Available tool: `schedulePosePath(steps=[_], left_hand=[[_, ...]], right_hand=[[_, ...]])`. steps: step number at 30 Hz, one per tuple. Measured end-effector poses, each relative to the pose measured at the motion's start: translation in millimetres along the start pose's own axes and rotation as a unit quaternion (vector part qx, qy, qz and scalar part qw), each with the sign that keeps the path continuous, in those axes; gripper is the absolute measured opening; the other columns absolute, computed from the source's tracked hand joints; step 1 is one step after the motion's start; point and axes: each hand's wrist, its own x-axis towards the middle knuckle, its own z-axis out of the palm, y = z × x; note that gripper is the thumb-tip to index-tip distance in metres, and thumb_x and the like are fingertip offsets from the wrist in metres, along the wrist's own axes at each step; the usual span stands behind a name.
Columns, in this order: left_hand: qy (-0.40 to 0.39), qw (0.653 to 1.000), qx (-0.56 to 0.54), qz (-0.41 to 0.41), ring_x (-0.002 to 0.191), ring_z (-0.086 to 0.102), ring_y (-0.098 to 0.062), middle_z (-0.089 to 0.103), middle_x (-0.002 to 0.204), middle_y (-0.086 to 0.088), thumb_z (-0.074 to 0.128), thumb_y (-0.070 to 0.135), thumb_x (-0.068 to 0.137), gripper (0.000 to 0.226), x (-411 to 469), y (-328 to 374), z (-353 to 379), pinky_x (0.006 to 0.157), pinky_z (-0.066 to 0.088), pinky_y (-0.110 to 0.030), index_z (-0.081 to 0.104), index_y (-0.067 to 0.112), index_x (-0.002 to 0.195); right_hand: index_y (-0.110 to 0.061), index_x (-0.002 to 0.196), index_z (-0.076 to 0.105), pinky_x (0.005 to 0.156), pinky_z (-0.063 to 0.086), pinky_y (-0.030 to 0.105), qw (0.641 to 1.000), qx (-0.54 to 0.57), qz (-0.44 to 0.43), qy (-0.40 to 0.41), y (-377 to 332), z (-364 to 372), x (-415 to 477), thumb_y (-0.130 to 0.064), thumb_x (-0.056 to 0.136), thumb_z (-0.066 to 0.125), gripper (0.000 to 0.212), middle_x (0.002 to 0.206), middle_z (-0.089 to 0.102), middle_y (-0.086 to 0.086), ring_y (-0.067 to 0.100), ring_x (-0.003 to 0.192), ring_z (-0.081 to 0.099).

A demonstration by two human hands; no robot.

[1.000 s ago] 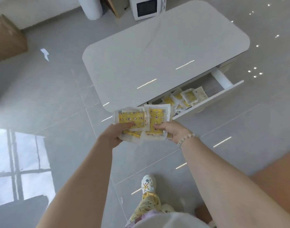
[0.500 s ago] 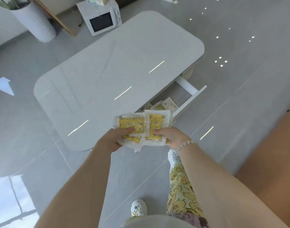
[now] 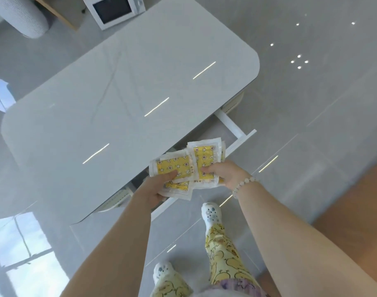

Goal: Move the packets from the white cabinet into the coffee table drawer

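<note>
Left hand (image 3: pixel 153 191) and right hand (image 3: pixel 226 174) have carried packets (image 3: pixel 176 166) over the drawer (image 3: pixel 231 126)

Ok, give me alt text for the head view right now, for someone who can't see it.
The left hand and right hand together hold a bundle of yellow-patterned packets over the open drawer of the white coffee table. A white microwave sits on the floor beyond the table.

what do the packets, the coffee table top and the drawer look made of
Packets: thin clear plastic film, glossy and crinkled, over a yellow printed insert.
Coffee table top: probably polished stone or sintered slab, pale with grey veins and sharp light reflections.
Drawer: likely white painted or laminated board, matte.
</note>
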Motion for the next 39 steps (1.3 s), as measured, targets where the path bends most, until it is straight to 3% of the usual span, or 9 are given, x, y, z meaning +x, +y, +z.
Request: schedulePosePath(steps=[9, 14, 18, 24, 26, 28, 33, 36, 39], left_hand=[[0.038, 0.994, -0.063, -0.083, 0.08, 0.069, -0.02, 0.072, 0.092, -0.005, 0.071, 0.005, 0.082, 0.018, 81, -38, -4, 0.07, 0.059, -0.03, 0.066, 0.01, 0.098], [0.085, 0.988, -0.051, -0.117, 0.097, 0.068, -0.024, 0.07, 0.107, -0.009, 0.084, 0.019, 0.068, 0.052, 155, -48, -15, 0.086, 0.056, -0.035, 0.063, 0.005, 0.114], [0.118, 0.987, -0.041, -0.104, 0.097, 0.065, -0.021, 0.066, 0.109, -0.005, 0.09, 0.046, 0.042, 0.098, 238, -55, -27, 0.077, 0.056, -0.033, 0.055, 0.008, 0.126], [0.175, 0.983, -0.002, -0.054, 0.115, 0.05, -0.024, 0.052, 0.12, -0.005, 0.078, 0.042, 0.073, 0.092, 329, -48, -19, 0.099, 0.043, -0.033, 0.029, 0.007, 0.144], [0.184, 0.982, 0.022, -0.022, 0.12, 0.047, -0.024, 0.05, 0.118, -0.004, 0.076, 0.04, 0.076, 0.093, 347, -44, -13, 0.097, 0.039, -0.031, 0.024, 0.008, 0.147], [0.204, 0.978, 0.051, 0.014, 0.128, 0.044, -0.024, 0.048, 0.136, -0.004, 0.075, 0.04, 0.077, 0.092, 365, -42, -9, 0.096, 0.039, -0.029, 0.025, 0.01, 0.148], [0.237, 0.951, 0.18, 0.086, 0.116, 0.055, -0.022, 0.056, 0.128, -0.003, 0.071, 0.044, 0.079, 0.075, 396, -34, 5, 0.074, 0.041, -0.023, 0.04, 0.01, 0.138], [0.252, 0.934, 0.236, 0.096, 0.118, 0.053, -0.022, 0.054, 0.13, -0.003, 0.069, 0.043, 0.082, 0.069, 403, -30, 14, 0.073, 0.038, -0.025, 0.041, 0.01, 0.135], [0.267, 0.922, 0.271, 0.076, 0.117, 0.054, -0.022, 0.055, 0.127, -0.003, 0.071, 0.045, 0.079, 0.068, 406, -28, 17, 0.076, 0.042, -0.027, 0.044, 0.011, 0.131]], right_hand=[[-0.006, 0.112, 0.066, 0.098, 0.048, 0.044, 0.994, -0.065, 0.081, 0.034, 36, -8, 78, -0.004, 0.077, 0.073, 0.035, 0.11, 0.069, 0.009, 0.026, 0.104, 0.064], [-0.007, 0.107, 0.067, 0.097, 0.048, 0.046, 0.991, -0.102, 0.084, 0.037, 44, -4, 147, -0.003, 0.079, 0.071, 0.028, 0.107, 0.07, 0.01, 0.027, 0.101, 0.065], [-0.012, 0.109, 0.066, 0.098, 0.048, 0.043, 0.984, -0.163, 0.053, 0.039, 40, 3, 220, -0.008, 0.08, 0.072, 0.03, 0.107, 0.07, 0.005, 0.024, 0.101, 0.065], [-0.015, 0.107, 0.064, 0.079, 0.043, 0.029, 0.963, -0.255, 0.0, 0.081, 42, 3, 312, -0.019, 0.08, 0.073, 0.029, 0.104, 0.066, 0.0, 0.02, 0.098, 0.061], [-0.019, 0.096, 0.066, 0.079, 0.047, 0.029, 0.959, -0.266, -0.025, 0.094, 46, 0, 336, -0.017, 0.079, 0.074, 0.019, 0.099, 0.068, -0.001, 0.02, 0.097, 0.063], [-0.022, 0.084, 0.063, 0.079, 0.048, 0.029, 0.957, -0.268, -0.037, 0.105, 48, -6, 355, -0.015, 0.078, 0.075, 0.015, 0.096, 0.068, -0.001, 0.019, 0.094, 0.064], [-0.023, 0.101, 0.061, 0.079, 0.047, 0.028, 0.951, -0.269, -0.047, 0.143, 46, -27, 382, -0.018, 0.077, 0.077, 0.03, 0.1, 0.064, -0.002, 0.017, 0.092, 0.061], [-0.021, 0.1, 0.058, 0.076, 0.045, 0.026, 0.91, -0.381, -0.059, 0.155, 40, -30, 388, -0.028, 0.079, 0.075, 0.027, 0.094, 0.057, -0.004, 0.016, 0.088, 0.055], [-0.009, 0.112, 0.058, 0.075, 0.046, 0.029, 0.866, -0.448, -0.066, 0.212, 38, -32, 398, -0.04, 0.076, 0.076, 0.05, 0.102, 0.06, 0.002, 0.021, 0.093, 0.057]])
